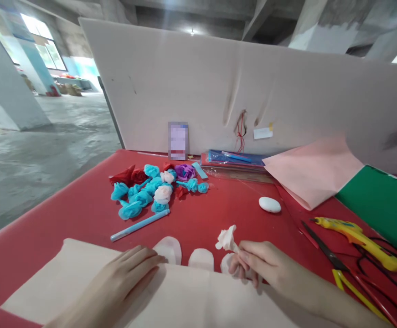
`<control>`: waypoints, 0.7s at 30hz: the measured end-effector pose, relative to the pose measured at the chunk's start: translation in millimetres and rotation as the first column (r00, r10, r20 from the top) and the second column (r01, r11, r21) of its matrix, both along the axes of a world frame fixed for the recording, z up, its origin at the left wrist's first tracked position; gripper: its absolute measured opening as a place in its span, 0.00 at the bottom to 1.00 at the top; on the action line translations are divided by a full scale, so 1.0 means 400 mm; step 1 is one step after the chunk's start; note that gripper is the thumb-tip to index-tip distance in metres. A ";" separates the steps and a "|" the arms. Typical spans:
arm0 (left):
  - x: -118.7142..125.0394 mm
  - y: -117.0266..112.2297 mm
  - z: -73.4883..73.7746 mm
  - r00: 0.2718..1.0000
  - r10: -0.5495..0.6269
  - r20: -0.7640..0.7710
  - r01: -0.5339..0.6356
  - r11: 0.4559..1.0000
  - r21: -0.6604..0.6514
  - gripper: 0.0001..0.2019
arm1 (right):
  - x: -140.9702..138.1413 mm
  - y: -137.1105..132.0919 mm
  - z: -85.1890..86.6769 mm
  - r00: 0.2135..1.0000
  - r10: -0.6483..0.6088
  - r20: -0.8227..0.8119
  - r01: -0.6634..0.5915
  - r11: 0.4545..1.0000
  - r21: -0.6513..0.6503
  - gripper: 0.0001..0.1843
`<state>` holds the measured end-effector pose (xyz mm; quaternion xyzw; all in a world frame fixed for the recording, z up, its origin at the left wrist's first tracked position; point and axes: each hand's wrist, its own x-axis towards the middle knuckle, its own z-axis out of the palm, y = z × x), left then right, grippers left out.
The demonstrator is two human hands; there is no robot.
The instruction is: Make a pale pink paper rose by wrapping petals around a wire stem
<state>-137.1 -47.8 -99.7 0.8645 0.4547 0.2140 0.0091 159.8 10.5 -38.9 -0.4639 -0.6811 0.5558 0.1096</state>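
My left hand point(126, 275) lies flat on a large pale pink sheet of paper point(188, 300), its fingers stretched out and holding nothing. Its fingertips rest close to a rounded paper petal point(169, 249). Between thumb and fingers, my right hand point(263, 264) pinches a small pale pink paper flower point(227, 238) by its base, above the table. A second petal point(201, 260) lies between my hands. Another petal point(226, 263) is partly hidden behind my right fingers. The lower ends of the petals are at the sheet's far edge.
Blue, red, white and purple paper flowers point(141, 197) are heaped on the red table point(92, 196). A blue pen point(140, 225) and a white oval object point(270, 205) lie nearer. At right are scissors point(335, 259), a yellow glue gun point(358, 234), pink paper point(314, 168) and a green sheet point(383, 205).
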 end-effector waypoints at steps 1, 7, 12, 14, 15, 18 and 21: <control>0.001 0.003 0.001 0.999 -0.025 0.022 0.025 1.000 0.001 0.12 | 0.006 -0.001 0.004 1.000 0.001 0.007 -0.001 1.000 0.007 0.21; 0.000 0.021 -0.014 0.976 0.114 0.186 -0.086 0.984 -0.155 0.12 | 0.028 0.006 0.003 0.992 0.031 0.126 -0.049 0.989 0.143 0.21; -0.001 0.021 -0.018 0.970 0.172 0.174 -0.134 0.969 -0.210 0.13 | 0.033 0.013 0.008 0.989 0.028 0.148 -0.052 0.985 0.167 0.22; 0.003 0.025 -0.016 0.969 0.176 0.174 -0.136 0.966 -0.220 0.13 | 0.034 0.014 0.015 0.988 0.003 0.151 -0.032 0.982 0.187 0.21; 0.004 0.028 -0.013 0.969 0.175 0.176 -0.135 0.966 -0.219 0.13 | 0.034 0.014 0.018 0.988 -0.021 0.151 -0.009 0.980 0.197 0.21; 0.001 0.036 0.005 0.968 0.167 0.188 -0.131 0.973 -0.188 0.13 | 0.034 0.012 0.022 0.991 -0.088 0.102 0.065 0.974 0.218 0.20; -0.012 0.033 0.039 0.963 0.177 0.203 -0.149 0.978 -0.146 0.13 | 0.027 0.011 0.019 0.997 -0.081 0.011 0.078 0.978 0.196 0.19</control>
